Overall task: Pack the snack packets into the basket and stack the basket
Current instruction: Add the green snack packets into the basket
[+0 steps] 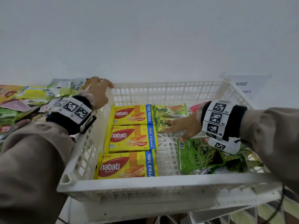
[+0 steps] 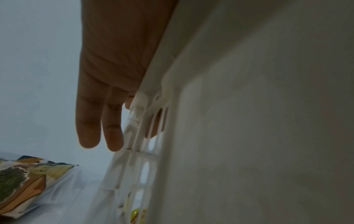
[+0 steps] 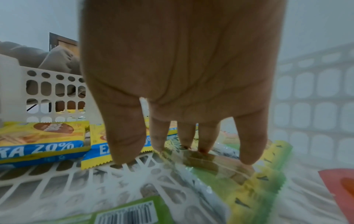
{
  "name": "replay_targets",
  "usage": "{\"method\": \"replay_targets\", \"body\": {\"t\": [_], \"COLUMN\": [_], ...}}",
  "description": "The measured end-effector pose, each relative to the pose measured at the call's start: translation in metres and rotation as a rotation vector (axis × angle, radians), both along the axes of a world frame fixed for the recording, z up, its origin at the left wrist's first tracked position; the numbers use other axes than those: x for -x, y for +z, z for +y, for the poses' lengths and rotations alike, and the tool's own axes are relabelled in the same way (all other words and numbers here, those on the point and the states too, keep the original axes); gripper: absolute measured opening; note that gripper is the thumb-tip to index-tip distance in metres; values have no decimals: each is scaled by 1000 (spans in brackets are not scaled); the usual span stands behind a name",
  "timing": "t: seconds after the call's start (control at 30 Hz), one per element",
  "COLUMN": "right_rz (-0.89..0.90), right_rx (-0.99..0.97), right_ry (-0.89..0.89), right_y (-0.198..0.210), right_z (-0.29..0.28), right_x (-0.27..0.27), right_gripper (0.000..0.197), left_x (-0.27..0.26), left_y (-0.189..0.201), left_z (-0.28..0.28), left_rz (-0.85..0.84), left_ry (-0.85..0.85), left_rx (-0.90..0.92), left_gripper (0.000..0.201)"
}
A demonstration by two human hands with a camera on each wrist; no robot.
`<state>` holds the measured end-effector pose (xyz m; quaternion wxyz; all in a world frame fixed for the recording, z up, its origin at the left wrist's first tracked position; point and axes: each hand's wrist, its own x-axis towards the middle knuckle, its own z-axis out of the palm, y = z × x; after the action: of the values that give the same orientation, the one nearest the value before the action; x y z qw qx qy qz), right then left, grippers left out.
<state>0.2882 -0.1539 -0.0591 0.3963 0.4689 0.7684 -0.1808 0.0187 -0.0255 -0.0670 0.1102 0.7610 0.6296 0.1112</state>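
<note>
A white plastic basket with lots of little holes sits in front of the person, and some snacks lie flat on its floor. Three yellow wafer packets lie in a row down the left side, one behind the other. Next to the far one are two green pandan cake packets, side by side. A green bean snack bag lies near the front right corner, and a red packet peeks out behind the right wrist (most of it is hidden). The right hand is inside the basket with its fingers straight and spread out. They press flat on the nearer pandan cake packet, and the thumb tip touches the basket floor beside it. It is not gripping anything. The left hand rests on the far left corner of the basket. Its fingers reach over the rim, loose and mostly straight, and in the left wrist view one finger shows behind the bars of the wall. A messy pile of other snack packets lies on the table to the left of the basket, just outside it. A paper sign is on the surface behind the right corner.
</note>
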Motion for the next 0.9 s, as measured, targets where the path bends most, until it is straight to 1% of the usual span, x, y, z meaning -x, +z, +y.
{"method": "replay_targets", "body": {"t": [0.1, 0.17, 0.2, 0.3, 0.37, 0.43, 0.53, 0.6, 0.7, 0.8, 0.9], "right_rz": [83, 140, 177, 277, 258, 177, 61, 23, 21, 72, 109], "right_rx": [31, 10, -30, -262, -351, -383, -400, -410, -385, -358, -377], "right_ry": [-41, -53, -67, -86, -106, -111, -35, -2, 6, 21, 34], "right_y": [2, 4, 5, 6, 3, -2, -8, -10, -11, -10, -11], "right_z": [1, 2, 4, 12, 18, 22, 24, 25, 28, 30, 30], "right_x": [-4, -7, -8, -7, -2, 6, 20, 25, 24, 20, 19], "right_gripper": [69, 68, 66, 60, 59, 60, 63, 62, 57, 49, 44], "left_x": [0, -1, -1, -1, -1, -1, -1, 0, 1, 0, -1], "left_y": [1, 1, 1, 0, 0, 0, 1, 1, 1, 1, 1], "left_z": [-1, -2, -2, -1, 0, 0, -1, -1, 0, -1, -1], "left_rz": [9, 16, 20, 27, 24, 18, 15, 13, 16, 14, 17], "left_ry": [-1, 4, 4, 5, 2, 0, -1, 0, 5, 8, 11], "left_rx": [2, 6, 4, 0, 2, 3, 7, 10, 9, 3, -8], "left_gripper": [51, 52, 52, 51, 50, 51, 52, 51, 51, 52, 52]}}
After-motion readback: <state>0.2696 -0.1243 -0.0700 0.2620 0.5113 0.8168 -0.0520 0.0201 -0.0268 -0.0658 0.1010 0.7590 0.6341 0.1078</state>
